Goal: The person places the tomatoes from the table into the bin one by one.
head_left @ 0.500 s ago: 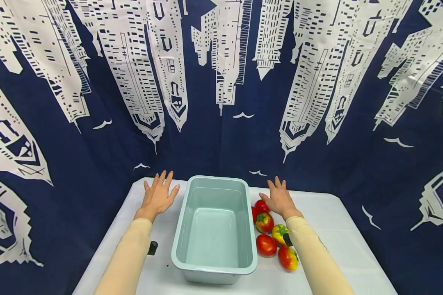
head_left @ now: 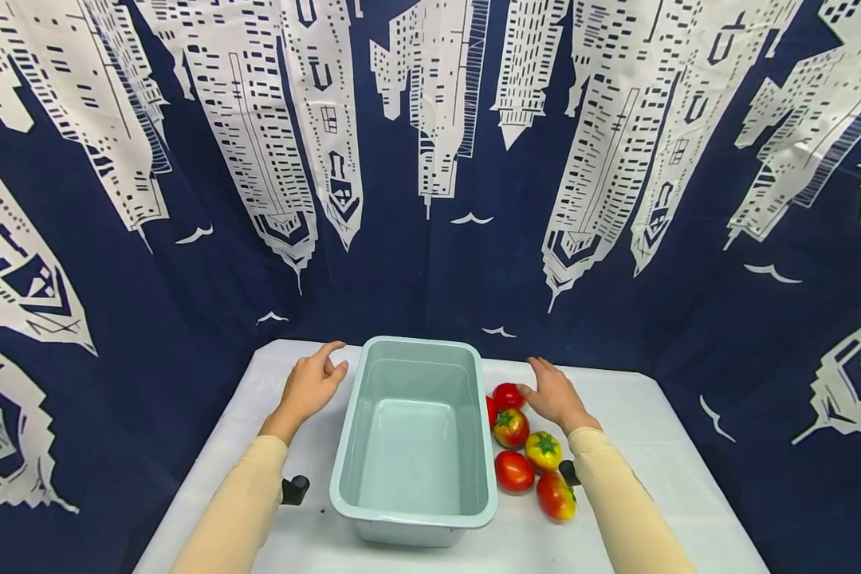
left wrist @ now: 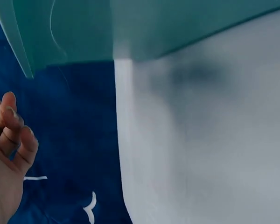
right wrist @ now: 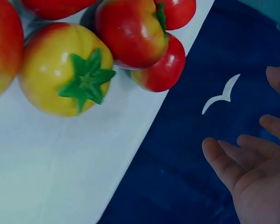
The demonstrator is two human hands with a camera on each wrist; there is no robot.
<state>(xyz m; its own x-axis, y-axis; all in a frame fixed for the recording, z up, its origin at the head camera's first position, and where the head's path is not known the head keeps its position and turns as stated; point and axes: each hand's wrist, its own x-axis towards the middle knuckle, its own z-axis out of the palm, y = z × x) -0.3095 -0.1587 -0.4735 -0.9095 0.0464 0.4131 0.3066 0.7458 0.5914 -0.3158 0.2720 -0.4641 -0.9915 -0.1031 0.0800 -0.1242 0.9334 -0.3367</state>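
Note:
An aqua plastic tub (head_left: 412, 520) with nothing inside stands in the middle of the white table. To its left my left hand (head_left: 307, 387) hovers beside the far part of the rim, fingers loosely bent, holding nothing. My right hand (head_left: 556, 396) is over the table on the other side, nearest a red tomato (head_left: 508, 395); its relaxed fingers hold nothing. Several more tomatoes lie along the tub's right side: a yellow one (head_left: 543, 452) with a green star-shaped top, a plain red one (head_left: 514, 472), a red-and-yellow one (head_left: 556, 496) and a red-and-green one (head_left: 511, 428).
A navy cloth (head_left: 430, 295) printed with white upside-down buildings and birds hangs behind and around the white table (head_left: 653, 462). Black wrist-camera parts (head_left: 296, 489) jut from the left forearm, and a similar black piece (head_left: 568, 473) from the right one.
The spread fingers of both hands have drawn together, the left ones bending. My right hand has shifted slightly right and nearer. The tub and tomatoes stay put on the table.

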